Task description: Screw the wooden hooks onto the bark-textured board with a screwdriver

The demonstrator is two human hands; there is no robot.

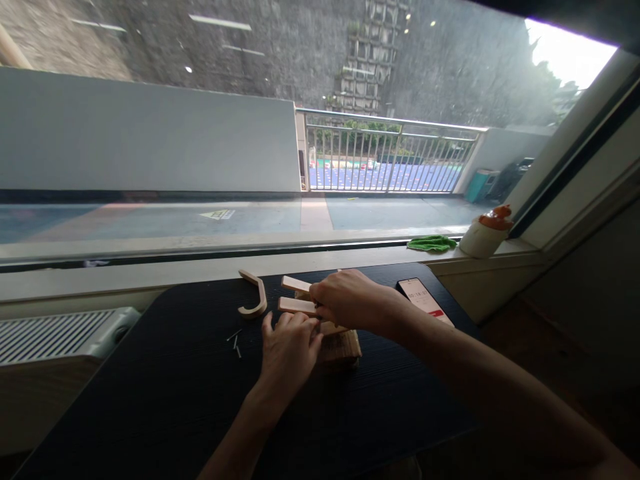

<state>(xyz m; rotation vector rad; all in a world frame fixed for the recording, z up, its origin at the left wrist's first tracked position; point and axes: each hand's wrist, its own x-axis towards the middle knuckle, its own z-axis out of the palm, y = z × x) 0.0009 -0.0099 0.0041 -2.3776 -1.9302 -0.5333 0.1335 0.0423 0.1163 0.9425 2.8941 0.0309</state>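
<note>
My left hand (290, 345) is closed at the near side of a pale wooden piece (296, 305), its fingers bent against the wood. My right hand (350, 297) reaches over from the right, fingers pinched together just above the same piece. Something small and dark shows at its fingertips, too hidden to name. Behind lies a second pale wooden bar (295, 284), partly covered by my right hand. Beneath both hands is a brown block (343, 348), its top mostly hidden. A J-shaped wooden piece (261, 297) and several screws (236, 342) lie to the left.
A phone (423, 300) showing a timer lies at the right of the black table (200, 400). On the windowsill are a green cloth (432, 243) and a white bottle with an orange top (484, 235). A white radiator (65, 333) stands at the left.
</note>
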